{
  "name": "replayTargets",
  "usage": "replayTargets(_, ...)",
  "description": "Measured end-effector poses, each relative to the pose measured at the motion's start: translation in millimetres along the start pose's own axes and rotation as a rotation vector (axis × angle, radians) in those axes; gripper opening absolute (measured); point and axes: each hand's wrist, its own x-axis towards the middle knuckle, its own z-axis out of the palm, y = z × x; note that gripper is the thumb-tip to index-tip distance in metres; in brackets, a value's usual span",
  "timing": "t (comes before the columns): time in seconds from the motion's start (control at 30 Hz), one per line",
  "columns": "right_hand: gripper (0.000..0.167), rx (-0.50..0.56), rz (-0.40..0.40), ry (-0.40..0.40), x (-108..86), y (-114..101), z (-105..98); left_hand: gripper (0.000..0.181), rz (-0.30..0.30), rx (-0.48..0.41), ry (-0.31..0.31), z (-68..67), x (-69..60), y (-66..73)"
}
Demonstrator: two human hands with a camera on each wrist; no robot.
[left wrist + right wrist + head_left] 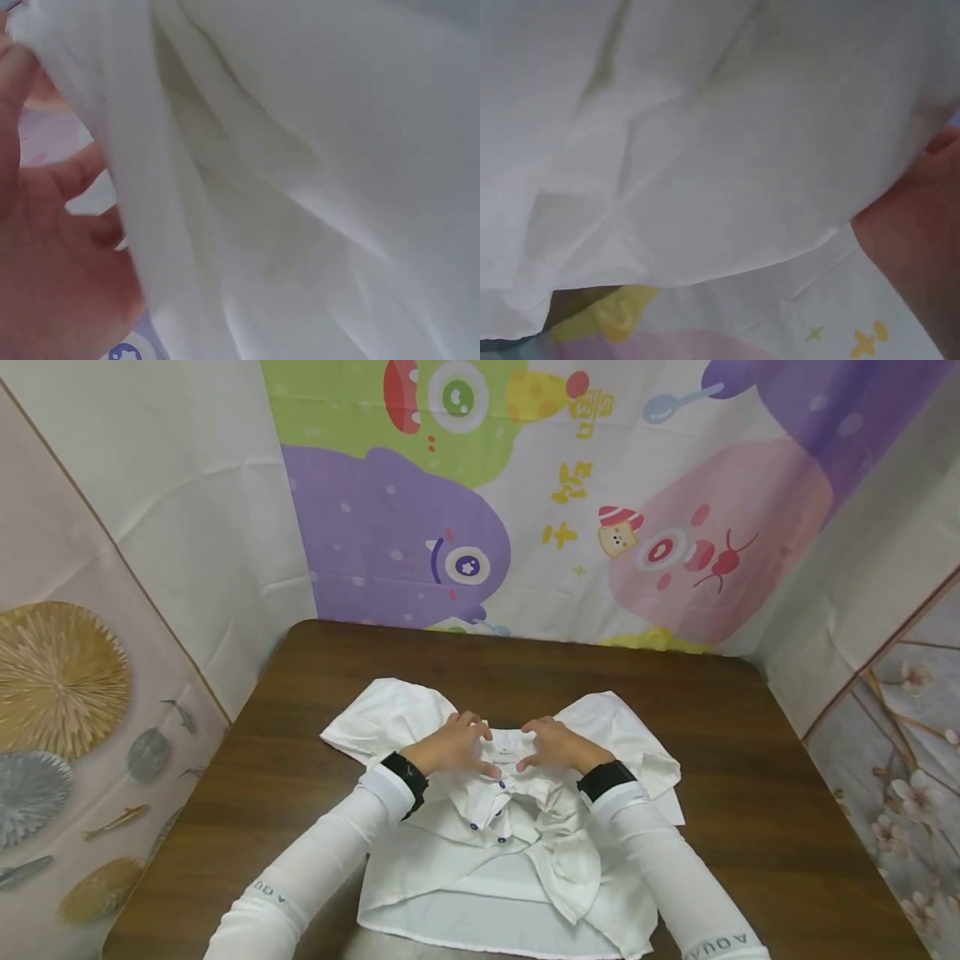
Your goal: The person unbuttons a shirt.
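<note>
A white short-sleeved shirt with dark buttons and a knotted front lies on the table, its collar toward the far side and its sleeves spread to both sides. At the left of the collar, my left hand has its fingers curled onto the cloth, thumb apart. My right hand mirrors it on the collar's right. White cloth fills most of the left wrist view, with the left fingers partly behind its edge. In the right wrist view, cloth hides the right fingertips.
The brown wooden table extends around the shirt. Behind it hangs a cartoon-printed cloth. Patterned drapes stand along the left and right sides. Black bands circle both wrists.
</note>
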Motion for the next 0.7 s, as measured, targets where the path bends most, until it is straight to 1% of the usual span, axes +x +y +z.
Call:
replayTargets(0.07, 0.072, -0.031, -0.019, -0.037, -1.9, 6, 1, 0.071, -0.018, 0.038, -0.055, 0.4, 0.5, -3.7)
replayTargets(0.13, 0.075, -0.074, -0.033, -0.057, -4.1, 12, 3, 0.076, -0.025, 0.065, -0.094, 0.8, 0.1, -7.7)
replayTargets(0.2, 0.077, -0.112, -0.048, -0.054, -5.9, 17, 4, 0.077, -0.029, 0.066, -0.109, 0.9, -0.4, -11.5)
replayTargets(0.3, 0.075, -0.148, -0.036, -0.038, -8.0, 23, 5, 0.070, -0.012, 0.075, -0.104, 0.8, -0.2, -16.3)
replayTargets(0.4, 0.065, -0.150, -0.032, -0.001, -9.3, 27, 5, 0.061, 0.016, 0.090, -0.079, 0.3, 0.1, -18.6)
replayTargets(0.47, 0.054, -0.135, -0.032, 0.043, -9.3, 30, 5, 0.057, 0.039, 0.112, -0.052, -0.9, -0.3, -18.6)
replayTargets(0.53, 0.044, -0.110, -0.043, 0.097, -9.0, 32, 4, 0.054, 0.064, 0.127, -0.009, -1.9, -0.8, -18.9)
replayTargets(0.63, 0.035, -0.072, -0.070, 0.169, -9.5, 33, -2, 0.047, 0.112, 0.101, 0.045, -5.9, -0.4, -20.1)
replayTargets(0.7, 0.034, -0.040, -0.120, 0.209, -11.0, 34, -8, 0.041, 0.144, 0.043, 0.066, -10.2, 0.9, -22.0)
